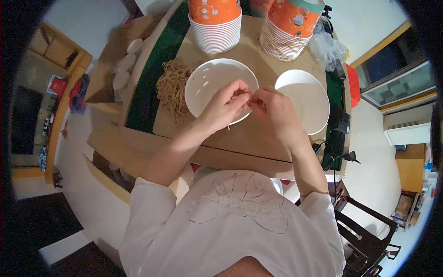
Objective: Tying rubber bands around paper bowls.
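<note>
My left hand [226, 105] and my right hand [275, 110] meet fingertip to fingertip, both closed in a pinch. Whatever sits between the fingers is too small to make out. A short pale end shows below the left hand. Behind and under the left hand stands a white paper bowl [203, 83], with some light specks inside it. To the right of my right hand is a second white bowl [308, 104], partly covered by that hand. Left of the first bowl lies a tangled heap of thin tan strands [173, 90].
Two stacks of orange-patterned paper bowls, a left stack [216, 34] and a right stack [290, 34], rise at the table's far side. More strands hang around the right one. Beside it lies a clear plastic bag [327, 51]. Black cables with a plug [350, 157] line the right edge.
</note>
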A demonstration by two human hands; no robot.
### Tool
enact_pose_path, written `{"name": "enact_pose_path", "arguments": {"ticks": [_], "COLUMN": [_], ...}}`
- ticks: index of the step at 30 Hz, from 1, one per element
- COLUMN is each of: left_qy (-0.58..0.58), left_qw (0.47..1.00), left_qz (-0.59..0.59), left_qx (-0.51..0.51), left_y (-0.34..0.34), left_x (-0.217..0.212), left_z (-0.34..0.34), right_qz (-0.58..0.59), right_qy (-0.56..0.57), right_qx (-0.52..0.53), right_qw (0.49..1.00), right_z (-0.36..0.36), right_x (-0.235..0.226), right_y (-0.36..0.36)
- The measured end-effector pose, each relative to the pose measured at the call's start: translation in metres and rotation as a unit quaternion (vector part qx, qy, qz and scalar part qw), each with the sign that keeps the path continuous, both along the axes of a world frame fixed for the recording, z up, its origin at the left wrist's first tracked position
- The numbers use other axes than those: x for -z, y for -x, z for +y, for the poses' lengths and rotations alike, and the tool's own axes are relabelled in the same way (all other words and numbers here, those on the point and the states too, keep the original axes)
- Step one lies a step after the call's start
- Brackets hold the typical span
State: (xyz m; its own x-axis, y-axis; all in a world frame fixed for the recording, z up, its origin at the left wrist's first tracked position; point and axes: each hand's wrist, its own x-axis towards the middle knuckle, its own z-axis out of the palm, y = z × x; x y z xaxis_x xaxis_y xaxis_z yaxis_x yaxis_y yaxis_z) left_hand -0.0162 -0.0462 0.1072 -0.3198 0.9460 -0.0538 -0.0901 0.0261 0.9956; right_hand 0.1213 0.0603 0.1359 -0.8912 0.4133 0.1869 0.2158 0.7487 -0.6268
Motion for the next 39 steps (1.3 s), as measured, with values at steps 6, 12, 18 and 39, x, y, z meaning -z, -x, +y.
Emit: {"name": "enact_pose_path", "arguments": {"ticks": [6, 12, 18, 39], "left_qy": [-0.024, -0.019, -0.001, -0.057], "left_qw": [0.976, 0.967, 0.97, 0.886], "left_qz": [0.215, 0.252, 0.243, 0.447], "left_qx": [0.002, -0.041, -0.022, 0.107], "left_y": [-0.003, -0.008, -0.008, 0.026], "left_x": [0.008, 0.009, 0.011, -0.037], "left_z": [-0.005, 0.001, 0.001, -0.031], "right_qz": [0.061, 0.119, 0.137, -0.011], "right_qy": [0.095, 0.21, 0.167, 0.135], "right_qx": [0.021, 0.05, 0.074, 0.005], "right_qw": [0.993, 0.969, 0.974, 0.991], "right_z": [0.003, 0.003, 0.014, 0.009], "right_x": [0.003, -0.012, -0.042, -0.009], "right_y": [0.002, -0.004, -0.011, 0.002]}}
